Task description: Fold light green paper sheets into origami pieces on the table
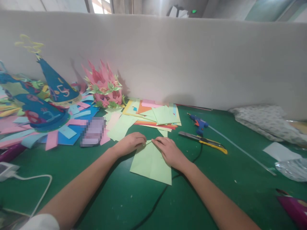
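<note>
A sheet of light green paper (151, 164) lies on the green tabletop in front of me, with a faint crease down its middle and a narrow fold at its far edge. My left hand (130, 143) is closed at the far left corner, its curled fingertips on that folded edge. From the other side, my right hand (170, 151) presses its fingers together on the same edge near the middle. Part of the paper's right side is hidden under the right hand.
Behind the hands lies a pile of coloured paper (165, 115). To the right are a blue glue gun (199, 124) with a long glue stick and a yellow utility knife (213, 143), blade out. A pink paper crown (104, 84) and blue cone hats (56, 81) stand left. A dark cable crosses the table.
</note>
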The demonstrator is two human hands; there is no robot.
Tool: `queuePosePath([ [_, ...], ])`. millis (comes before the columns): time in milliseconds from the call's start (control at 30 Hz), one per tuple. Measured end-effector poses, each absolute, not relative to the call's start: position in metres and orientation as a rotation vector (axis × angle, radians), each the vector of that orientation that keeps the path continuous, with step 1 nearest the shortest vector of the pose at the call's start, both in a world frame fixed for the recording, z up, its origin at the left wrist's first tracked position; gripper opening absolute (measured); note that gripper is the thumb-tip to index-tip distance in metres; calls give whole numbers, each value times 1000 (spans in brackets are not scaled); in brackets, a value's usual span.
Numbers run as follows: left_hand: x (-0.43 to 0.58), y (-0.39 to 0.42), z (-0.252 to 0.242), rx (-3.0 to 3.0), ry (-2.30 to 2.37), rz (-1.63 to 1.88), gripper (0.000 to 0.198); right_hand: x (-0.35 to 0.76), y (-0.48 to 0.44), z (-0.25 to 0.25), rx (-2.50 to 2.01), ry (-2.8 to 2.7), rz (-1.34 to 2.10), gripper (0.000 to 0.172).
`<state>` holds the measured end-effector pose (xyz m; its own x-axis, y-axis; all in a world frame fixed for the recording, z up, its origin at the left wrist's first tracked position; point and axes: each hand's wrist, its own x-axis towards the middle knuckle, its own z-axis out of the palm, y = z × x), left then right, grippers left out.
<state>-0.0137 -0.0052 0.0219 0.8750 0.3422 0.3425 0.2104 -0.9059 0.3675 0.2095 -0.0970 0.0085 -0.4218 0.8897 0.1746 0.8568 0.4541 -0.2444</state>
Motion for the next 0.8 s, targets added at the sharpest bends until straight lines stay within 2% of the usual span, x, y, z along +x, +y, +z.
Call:
queuePosePath([
  [800, -12, -6, 31, 2776, 368, 461, 28, 210, -97, 9, -1516, -2466, 149, 48],
])
